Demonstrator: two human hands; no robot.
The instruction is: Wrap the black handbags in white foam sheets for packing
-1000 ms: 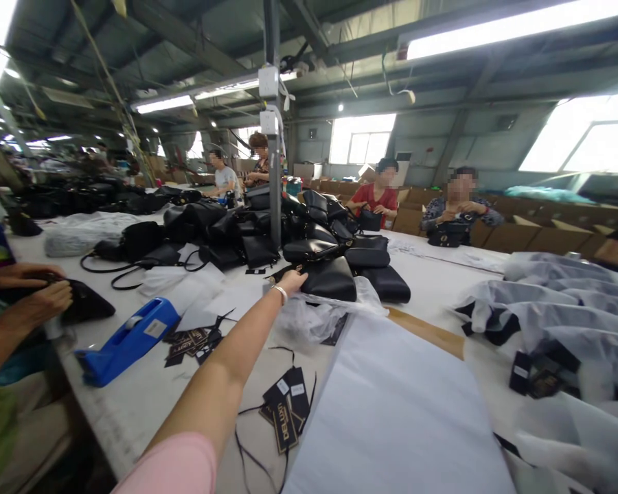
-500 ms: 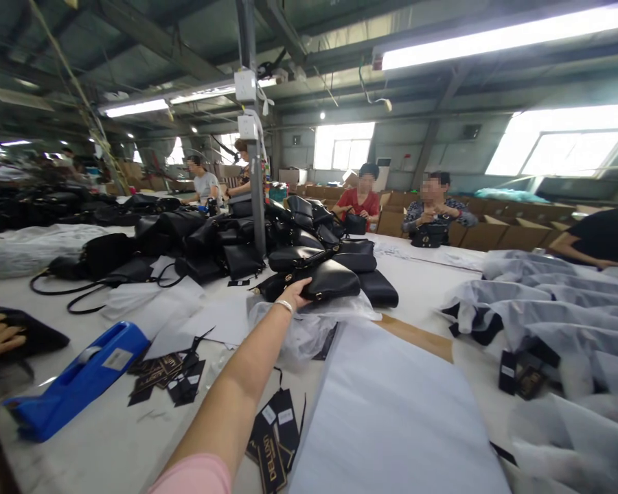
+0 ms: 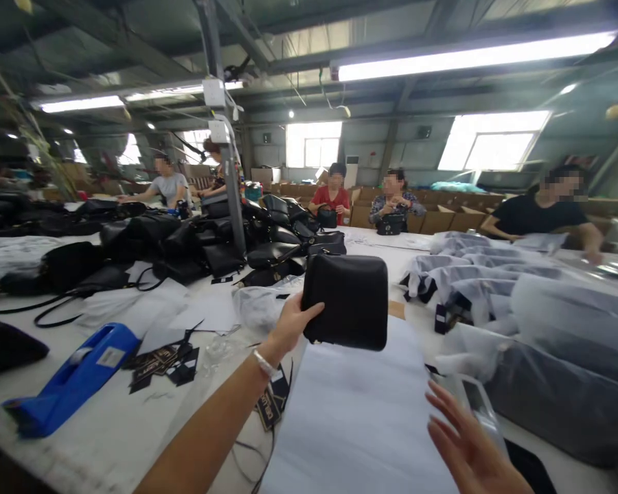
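Note:
My left hand (image 3: pixel 289 321) grips a black handbag (image 3: pixel 346 300) by its left side, thumb on the near face and the other fingers hidden behind. The bag is held up above the far part of a stack of white paper sheets (image 3: pixel 360 418). Low on the right, my right hand (image 3: pixel 468 436) has its fingers stretched out and apart, with nothing in it, close to the paper's right edge. Black hang tags (image 3: pixel 272 405) with gold print lie left of the paper, partly behind my left forearm.
A blue tape dispenser (image 3: pixel 77 381) stands on the left, beside more hang tags (image 3: pixel 159 365). Black bags (image 3: pixel 185 240) are heaped around a metal post (image 3: pixel 231 185). Wrapped bags (image 3: pixel 561 370) line the right side. Several co-workers (image 3: pixel 540 206) are across the table.
My left hand has lifted the black handbag off the pile and brought it nearer, upright. My right hand has come into view. The camera has turned right.

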